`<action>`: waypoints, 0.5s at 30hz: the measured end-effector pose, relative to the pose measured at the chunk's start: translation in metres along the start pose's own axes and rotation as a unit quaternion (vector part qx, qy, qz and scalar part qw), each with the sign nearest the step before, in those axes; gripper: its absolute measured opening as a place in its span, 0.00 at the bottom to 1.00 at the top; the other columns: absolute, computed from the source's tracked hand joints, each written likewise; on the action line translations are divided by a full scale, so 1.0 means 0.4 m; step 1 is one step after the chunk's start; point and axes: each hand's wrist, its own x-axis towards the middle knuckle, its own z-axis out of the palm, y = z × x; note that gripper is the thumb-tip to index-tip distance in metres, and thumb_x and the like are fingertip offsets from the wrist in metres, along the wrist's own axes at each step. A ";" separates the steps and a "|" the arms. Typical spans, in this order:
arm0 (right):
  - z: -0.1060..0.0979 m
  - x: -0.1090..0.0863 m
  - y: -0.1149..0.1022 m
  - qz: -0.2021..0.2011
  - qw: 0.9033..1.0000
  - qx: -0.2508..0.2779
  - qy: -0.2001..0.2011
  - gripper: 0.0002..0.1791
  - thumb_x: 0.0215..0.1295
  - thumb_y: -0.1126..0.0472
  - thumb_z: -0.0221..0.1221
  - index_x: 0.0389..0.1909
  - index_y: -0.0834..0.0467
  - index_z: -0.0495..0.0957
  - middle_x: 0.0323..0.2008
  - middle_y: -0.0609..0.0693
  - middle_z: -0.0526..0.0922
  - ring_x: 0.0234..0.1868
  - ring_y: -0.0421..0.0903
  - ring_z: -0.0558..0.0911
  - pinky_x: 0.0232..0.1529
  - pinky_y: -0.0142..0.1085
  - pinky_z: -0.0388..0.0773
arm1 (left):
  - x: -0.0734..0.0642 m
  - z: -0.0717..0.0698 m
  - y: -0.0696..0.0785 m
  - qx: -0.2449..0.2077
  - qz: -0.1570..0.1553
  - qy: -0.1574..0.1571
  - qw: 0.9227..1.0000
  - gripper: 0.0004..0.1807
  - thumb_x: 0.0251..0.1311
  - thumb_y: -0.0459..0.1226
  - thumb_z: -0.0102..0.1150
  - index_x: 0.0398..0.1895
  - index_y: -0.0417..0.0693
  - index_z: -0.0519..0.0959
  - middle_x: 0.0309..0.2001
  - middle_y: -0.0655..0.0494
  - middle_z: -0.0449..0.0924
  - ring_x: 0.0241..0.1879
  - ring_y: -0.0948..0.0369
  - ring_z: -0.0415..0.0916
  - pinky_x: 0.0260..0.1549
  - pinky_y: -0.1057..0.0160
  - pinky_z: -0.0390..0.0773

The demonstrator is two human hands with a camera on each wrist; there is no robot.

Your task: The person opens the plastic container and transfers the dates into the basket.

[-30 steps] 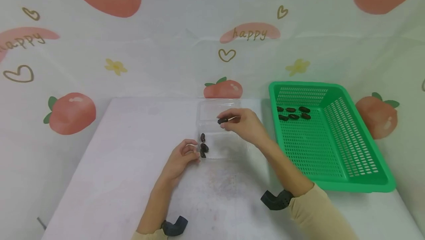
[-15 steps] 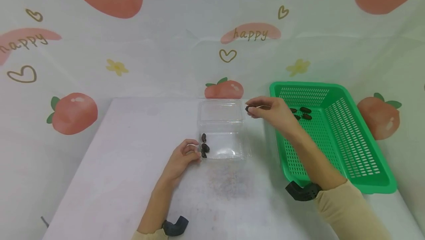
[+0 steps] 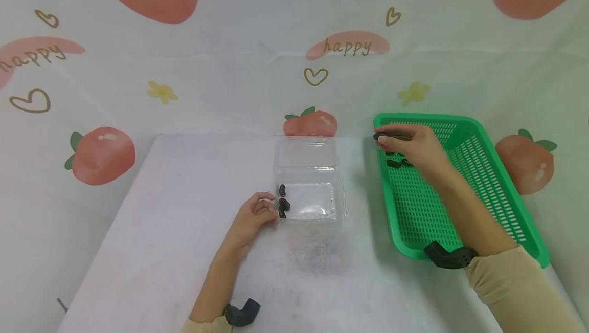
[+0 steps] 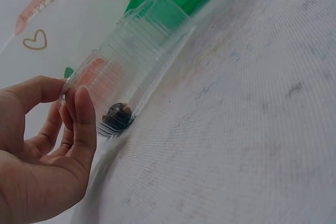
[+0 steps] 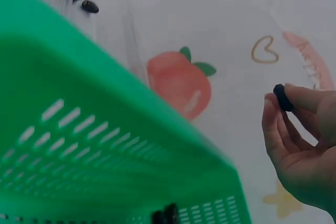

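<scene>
"happy" twice on pink patches (image 3: 347, 45), backdrop (image 3: 239, 62); right-wrist lettering (image 5: 311, 65) blurred, probably same.

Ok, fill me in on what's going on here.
A person is handling small dark, date-like fruits. The right grip pinches one fruit, held up at the far-left corner of the green plastic basket in the head view. The left grip holds the left edge of an open clear plastic clamshell container. Three fruits lie along its left side, and others lie in the basket, partly hidden behind the right grip.
</scene>
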 end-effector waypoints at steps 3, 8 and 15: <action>-0.021 0.002 0.026 0.009 1.000 -0.005 -0.008 0.28 0.68 0.43 0.59 0.63 0.53 0.76 0.54 0.48 0.82 0.50 0.42 0.82 0.49 0.34 0.78 | 0.000 -0.001 0.002 -0.001 -0.001 0.000 1.000 0.22 0.59 0.24 0.60 0.58 0.38 0.71 0.35 0.53 0.72 0.33 0.57 0.78 0.41 0.61 0.82; -0.042 0.013 0.068 0.027 0.998 0.055 -0.013 0.28 0.69 0.47 0.60 0.65 0.56 0.74 0.59 0.50 0.77 0.53 0.37 0.80 0.57 0.32 0.76 | -0.001 0.000 0.007 -0.002 0.000 -0.003 1.000 0.23 0.58 0.24 0.60 0.58 0.38 0.70 0.35 0.54 0.72 0.32 0.58 0.78 0.40 0.61 0.82; -0.066 0.024 0.119 0.051 0.977 0.205 -0.026 0.24 0.71 0.58 0.59 0.63 0.65 0.73 0.57 0.48 0.75 0.56 0.41 0.80 0.59 0.33 0.75 | 0.001 0.002 0.006 -0.002 -0.005 0.002 1.000 0.23 0.57 0.24 0.61 0.57 0.38 0.71 0.35 0.53 0.72 0.32 0.58 0.78 0.40 0.61 0.82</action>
